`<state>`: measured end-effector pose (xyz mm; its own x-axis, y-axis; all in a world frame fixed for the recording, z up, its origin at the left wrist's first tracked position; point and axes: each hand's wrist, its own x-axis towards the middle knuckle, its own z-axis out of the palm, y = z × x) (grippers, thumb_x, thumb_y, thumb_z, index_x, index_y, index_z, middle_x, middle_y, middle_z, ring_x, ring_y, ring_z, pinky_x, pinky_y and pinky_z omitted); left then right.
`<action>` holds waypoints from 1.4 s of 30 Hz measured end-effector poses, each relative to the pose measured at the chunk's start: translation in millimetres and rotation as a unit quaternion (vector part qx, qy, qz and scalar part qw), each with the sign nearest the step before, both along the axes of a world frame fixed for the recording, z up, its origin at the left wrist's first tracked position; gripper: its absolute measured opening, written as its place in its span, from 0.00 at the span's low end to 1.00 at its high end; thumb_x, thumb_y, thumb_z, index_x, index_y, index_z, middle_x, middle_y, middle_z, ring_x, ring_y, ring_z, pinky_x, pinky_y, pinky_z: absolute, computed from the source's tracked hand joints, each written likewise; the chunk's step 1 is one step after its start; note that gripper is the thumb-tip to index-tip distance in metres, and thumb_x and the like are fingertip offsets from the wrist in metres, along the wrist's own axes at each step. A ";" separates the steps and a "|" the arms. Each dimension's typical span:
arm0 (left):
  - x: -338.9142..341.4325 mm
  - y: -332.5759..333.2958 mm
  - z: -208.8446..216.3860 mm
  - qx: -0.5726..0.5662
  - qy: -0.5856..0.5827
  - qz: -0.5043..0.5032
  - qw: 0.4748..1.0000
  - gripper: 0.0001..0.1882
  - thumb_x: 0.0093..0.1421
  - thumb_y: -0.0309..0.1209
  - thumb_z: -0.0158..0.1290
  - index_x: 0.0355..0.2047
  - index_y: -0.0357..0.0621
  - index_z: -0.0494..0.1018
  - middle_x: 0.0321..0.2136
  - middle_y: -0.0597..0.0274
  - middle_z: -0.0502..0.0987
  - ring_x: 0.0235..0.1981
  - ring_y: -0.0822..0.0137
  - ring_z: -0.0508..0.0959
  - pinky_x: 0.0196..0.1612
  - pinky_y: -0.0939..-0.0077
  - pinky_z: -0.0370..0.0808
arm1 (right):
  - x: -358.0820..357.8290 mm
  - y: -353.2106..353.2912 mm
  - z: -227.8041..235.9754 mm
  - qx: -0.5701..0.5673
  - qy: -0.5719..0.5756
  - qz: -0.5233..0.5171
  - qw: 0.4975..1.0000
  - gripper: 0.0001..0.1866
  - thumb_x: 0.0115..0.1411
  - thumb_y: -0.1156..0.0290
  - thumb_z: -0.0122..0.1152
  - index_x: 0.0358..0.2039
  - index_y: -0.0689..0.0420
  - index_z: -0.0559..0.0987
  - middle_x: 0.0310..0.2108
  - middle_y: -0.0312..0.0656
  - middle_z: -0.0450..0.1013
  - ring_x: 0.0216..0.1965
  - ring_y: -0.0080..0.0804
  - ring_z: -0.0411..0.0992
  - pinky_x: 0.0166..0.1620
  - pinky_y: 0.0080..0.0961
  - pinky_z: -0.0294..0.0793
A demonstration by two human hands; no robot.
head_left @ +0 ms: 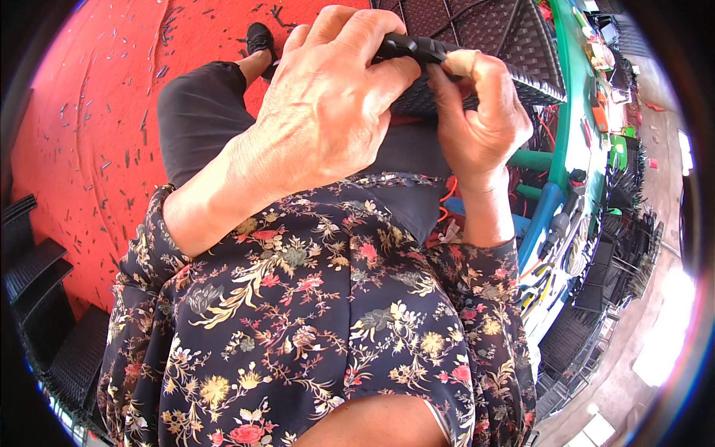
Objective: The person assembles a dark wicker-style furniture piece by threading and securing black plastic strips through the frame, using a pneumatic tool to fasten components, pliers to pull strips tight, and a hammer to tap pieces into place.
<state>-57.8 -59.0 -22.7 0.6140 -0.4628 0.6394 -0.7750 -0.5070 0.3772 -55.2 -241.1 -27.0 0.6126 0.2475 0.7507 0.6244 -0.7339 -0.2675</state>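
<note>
A dark woven wicker piece, patterned in flat plastic strips, rests over my lap at the top of the view. My left hand is closed over its near edge, the fingers curled round a black strip. On the other side, my right hand pinches the same strip between thumb and forefinger, close to the left fingertips. The fingers partly hide the strip, and its far end cannot be made out. Loose strands run across the woven face.
Red flooring on the left is littered with short dark strip scraps. Along the right stands a green-framed table carrying hand tools and small items. Dark woven pieces are stacked at the lower left.
</note>
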 end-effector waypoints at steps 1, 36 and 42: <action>-1.1 0.7 4.4 0.026 0.001 0.008 1.000 0.17 0.43 0.23 0.56 0.37 0.36 0.77 0.45 0.48 0.67 0.44 0.50 0.69 0.44 0.57 0.68 | -1.1 -2.3 0.5 -0.017 0.019 0.012 1.000 0.13 0.45 0.82 0.68 0.32 0.57 0.77 0.29 0.40 0.76 0.28 0.34 0.77 0.31 0.23 0.76; 13.0 11.3 -13.6 -0.100 -0.015 -0.066 0.993 0.22 0.45 0.21 0.56 0.44 0.36 0.73 0.41 0.46 0.72 0.42 0.50 0.75 0.45 0.60 0.71 | 32.4 -16.6 29.1 -0.195 0.045 0.186 0.962 0.28 0.40 0.79 0.67 0.45 0.63 0.72 0.36 0.48 0.74 0.37 0.48 0.75 0.39 0.36 0.75; 42.2 27.8 -10.8 -0.376 0.449 -0.110 0.803 0.16 0.64 0.26 0.45 0.49 0.27 0.66 0.40 0.48 0.77 0.39 0.58 0.80 0.46 0.71 0.76 | 16.1 -14.8 13.6 -0.165 0.089 0.087 0.978 0.27 0.39 0.81 0.69 0.44 0.56 0.76 0.38 0.40 0.76 0.40 0.43 0.74 0.45 0.34 0.73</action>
<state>-15.7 -31.2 -33.5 0.9405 -0.3125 0.1338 -0.0588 0.2380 0.9695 -39.1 -255.9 -13.4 0.6541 0.5705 0.4967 0.7122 -0.6857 -0.1502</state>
